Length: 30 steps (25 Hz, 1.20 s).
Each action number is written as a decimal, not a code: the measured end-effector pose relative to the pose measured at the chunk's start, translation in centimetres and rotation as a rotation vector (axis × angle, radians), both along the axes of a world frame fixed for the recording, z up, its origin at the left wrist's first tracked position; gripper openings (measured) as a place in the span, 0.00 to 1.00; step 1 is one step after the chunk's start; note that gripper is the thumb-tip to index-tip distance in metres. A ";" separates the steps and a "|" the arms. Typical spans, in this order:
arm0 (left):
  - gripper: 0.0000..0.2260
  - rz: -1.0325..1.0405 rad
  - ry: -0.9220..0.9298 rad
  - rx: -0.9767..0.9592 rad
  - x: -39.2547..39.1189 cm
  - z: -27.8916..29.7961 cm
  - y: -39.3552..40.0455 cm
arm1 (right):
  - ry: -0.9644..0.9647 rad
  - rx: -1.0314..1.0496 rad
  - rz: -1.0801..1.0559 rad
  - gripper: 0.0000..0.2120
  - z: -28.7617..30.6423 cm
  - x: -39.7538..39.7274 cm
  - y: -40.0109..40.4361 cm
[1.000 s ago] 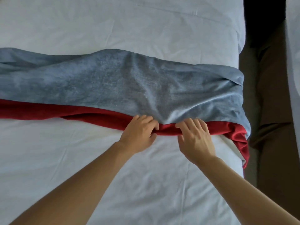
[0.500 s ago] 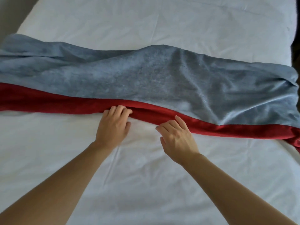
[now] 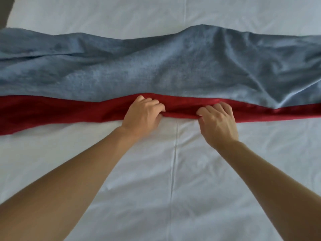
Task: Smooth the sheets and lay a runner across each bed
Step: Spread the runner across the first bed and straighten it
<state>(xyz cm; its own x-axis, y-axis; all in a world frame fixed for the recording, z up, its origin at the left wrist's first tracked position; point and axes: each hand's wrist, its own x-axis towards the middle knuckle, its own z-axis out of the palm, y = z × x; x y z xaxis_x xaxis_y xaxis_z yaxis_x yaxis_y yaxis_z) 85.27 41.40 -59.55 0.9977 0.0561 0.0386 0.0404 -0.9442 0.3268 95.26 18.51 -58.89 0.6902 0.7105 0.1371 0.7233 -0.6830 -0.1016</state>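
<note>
Both hands pinch the near red satin border of the long grey-blue plush bed runner (image 3: 156, 72), the left hand (image 3: 143, 114) and right hand (image 3: 218, 121) knuckles-up, near each other at mid-bed, forearms reaching forward. The runner lies rumpled across the white bed sheet (image 3: 173, 180). Drawing evenly toward the body, then sliding the hands outward, should straighten that wavy edge.
</note>
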 end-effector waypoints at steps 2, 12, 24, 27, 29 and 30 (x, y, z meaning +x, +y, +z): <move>0.06 -0.043 0.178 -0.147 -1.2 0.8 -0.4 | 0.085 -0.004 0.021 0.04 1.0 -1.5 -1.5; 0.05 0.024 0.006 0.021 -7.3 2.0 -3.1 | 0.135 0.129 0.187 0.06 2.4 -6.7 0.1; 0.09 0.335 -0.066 0.367 -17.8 1.4 14.5 | 0.098 -0.071 0.227 0.17 0.5 -13.1 14.5; 0.07 0.293 -0.080 0.366 -18.1 0.7 18.7 | 0.022 -0.069 0.144 0.10 -0.1 -12.3 16.5; 0.07 0.263 -0.095 0.305 -18.1 0.3 19.7 | -0.014 -0.045 0.114 0.04 -0.3 -12.1 17.3; 0.07 0.249 -0.108 0.260 -18.1 0.3 20.0 | -0.039 -0.032 0.099 0.02 -0.3 -12.0 17.6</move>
<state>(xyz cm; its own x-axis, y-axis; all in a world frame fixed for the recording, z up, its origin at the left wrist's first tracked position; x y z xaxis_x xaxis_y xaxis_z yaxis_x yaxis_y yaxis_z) 67.21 61.37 -59.28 0.9441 0.2712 0.1873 0.2578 -0.9617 0.0928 83.28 36.07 -59.23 0.6109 0.7794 0.1389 0.7904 -0.6104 -0.0517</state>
